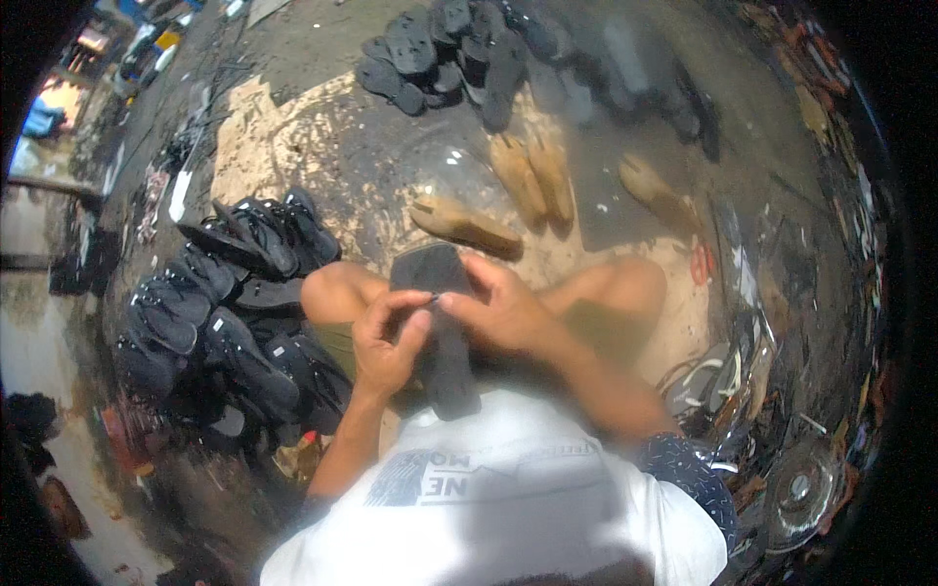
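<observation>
Head view: beside heaped black sandals (249, 366), the left hand (384, 342) seemingly pinches a small dark piece (435, 297) over the dark sole (449, 376) between the knees (334, 290); the right hand (508, 311) appears to clasp the sole's edge; likely a fitting step, the next move wanting steady pinching

Patchily sunlit, dark floor (318, 44)

I register the sole-shaped piece (422, 270) as charcoal black. The foot-shaped forms (467, 228) are yellowish tan. The stacked sandals (249, 361) are black. The shirt (489, 527) is white with grey-blue print; its neighbouring sleeve (687, 483) is navy with small white dashes. Through the blur, the shorts (608, 342) appear olive green.
</observation>
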{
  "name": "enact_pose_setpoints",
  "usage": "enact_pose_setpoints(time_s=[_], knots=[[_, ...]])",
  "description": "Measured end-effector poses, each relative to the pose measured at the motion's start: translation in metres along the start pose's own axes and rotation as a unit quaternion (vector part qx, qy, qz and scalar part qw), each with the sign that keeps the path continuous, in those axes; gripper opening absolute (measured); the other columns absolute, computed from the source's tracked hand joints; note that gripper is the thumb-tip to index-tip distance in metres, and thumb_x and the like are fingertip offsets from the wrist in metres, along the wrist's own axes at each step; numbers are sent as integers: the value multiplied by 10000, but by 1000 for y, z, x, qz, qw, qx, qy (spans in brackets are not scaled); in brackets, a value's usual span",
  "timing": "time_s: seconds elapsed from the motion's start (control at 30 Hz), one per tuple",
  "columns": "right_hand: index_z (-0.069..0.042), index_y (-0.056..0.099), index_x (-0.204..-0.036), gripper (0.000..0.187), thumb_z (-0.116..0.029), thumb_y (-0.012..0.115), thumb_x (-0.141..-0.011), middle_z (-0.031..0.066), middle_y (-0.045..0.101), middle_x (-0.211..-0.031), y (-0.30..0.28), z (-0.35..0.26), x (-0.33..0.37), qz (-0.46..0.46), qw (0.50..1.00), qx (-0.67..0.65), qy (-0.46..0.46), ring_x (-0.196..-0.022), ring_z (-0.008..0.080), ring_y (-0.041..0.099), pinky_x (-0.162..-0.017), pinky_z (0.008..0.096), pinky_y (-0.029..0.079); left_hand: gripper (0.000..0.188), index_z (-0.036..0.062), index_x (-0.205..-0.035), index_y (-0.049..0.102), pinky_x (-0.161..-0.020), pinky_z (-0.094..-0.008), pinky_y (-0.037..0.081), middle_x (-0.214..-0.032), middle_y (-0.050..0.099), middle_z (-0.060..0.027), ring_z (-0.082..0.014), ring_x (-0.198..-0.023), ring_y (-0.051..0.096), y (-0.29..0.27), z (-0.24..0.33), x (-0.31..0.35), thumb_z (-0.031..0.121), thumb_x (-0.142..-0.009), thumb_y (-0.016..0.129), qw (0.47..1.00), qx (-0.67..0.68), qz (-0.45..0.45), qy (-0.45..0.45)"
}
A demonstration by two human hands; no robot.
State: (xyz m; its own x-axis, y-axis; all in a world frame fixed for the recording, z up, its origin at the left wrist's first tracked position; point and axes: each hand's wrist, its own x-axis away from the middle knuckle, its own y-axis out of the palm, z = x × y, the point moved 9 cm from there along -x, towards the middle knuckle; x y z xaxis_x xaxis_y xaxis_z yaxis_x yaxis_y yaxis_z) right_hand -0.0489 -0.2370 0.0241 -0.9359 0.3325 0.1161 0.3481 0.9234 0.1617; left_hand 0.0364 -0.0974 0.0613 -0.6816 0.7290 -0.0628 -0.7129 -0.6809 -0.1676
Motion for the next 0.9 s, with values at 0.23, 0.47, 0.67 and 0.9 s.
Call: enact_pose_setpoints(time_s=[0.23,0.47,0.67,0.9], knots=[[19,618,-1195,433,-292,732,-917,173,628,-933,-2,5,-3,54,993,95,-51,-808,243,620,-712,368,500,664,70,-1581,312,-1079,-348,436,-1426,546,-170,-225,-1258,555,8,-25,-11,61,-992,619,978,181,63,-86],[41,614,-1214,487,-307,754,-903,203,651,-1087,-18,-4,-58,128,981,139,-50,-955,297,650,-850,392,535,1026,10,-1620,88,-1098,-406,421,-1590,317,-233,-285,-1390,423,23,-35,-4,166,-869,769,937,-346,-41,-6],[24,494,-1435,757,-340,797,-845,284,668,-1234,-138,132,-91,117,896,426,-47,-1141,415,655,-953,472,516,620,-48,-1494,384,-907,-281,519,-1234,653,-120,-151,-1062,639,-20,-70,-13,23,-944,660,961,187,3,-203],[46,549,-1354,602,-326,724,-914,119,684,-1177,-59,89,-35,112,988,-24,105,-1050,170,633,-947,323,505,523,-72,-1377,563,-838,-361,538,-1038,725,-179,-230,-899,687,-96,-52,-31,257,-979,651,936,-309,165,-18]])
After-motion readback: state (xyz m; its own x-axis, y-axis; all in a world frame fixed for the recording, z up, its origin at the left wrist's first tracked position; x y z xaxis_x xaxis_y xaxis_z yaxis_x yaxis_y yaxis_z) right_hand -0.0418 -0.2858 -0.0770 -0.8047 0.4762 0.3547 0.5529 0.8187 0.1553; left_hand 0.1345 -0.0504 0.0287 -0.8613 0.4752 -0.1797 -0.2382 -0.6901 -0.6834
